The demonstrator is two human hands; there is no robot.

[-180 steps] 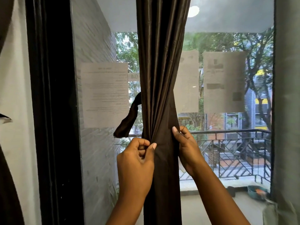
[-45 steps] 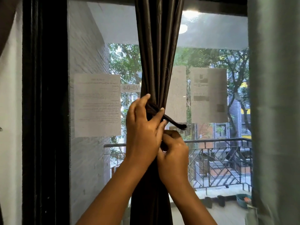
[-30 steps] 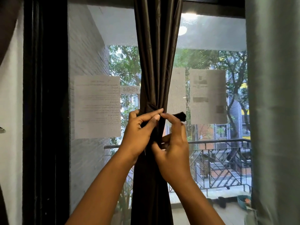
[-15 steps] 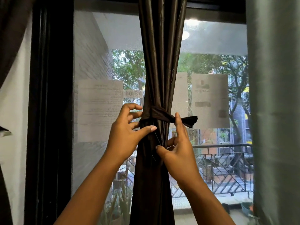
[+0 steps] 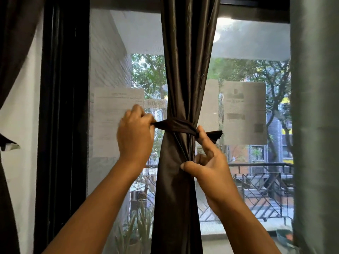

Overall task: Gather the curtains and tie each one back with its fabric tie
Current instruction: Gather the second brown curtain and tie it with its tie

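Curtain (image 5: 183, 70) hangs gathered at the middle of the window (image 5: 117, 52), the fabric tie (image 5: 176, 125) cinched round it. My left hand (image 5: 135, 136) pinches the tie's left end; my right hand (image 5: 207, 162) pinches the right end, thumb against the folds. I judge that uneven pulling could slip the knot loose. Papers (image 5: 244, 112) cover the glass; a grey curtain (image 5: 315, 125) hangs right.

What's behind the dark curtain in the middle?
Behind the dark curtain is the window glass with paper sheets stuck on it; one sheet is partly covered. Whatever is directly behind the fabric can't be seen.
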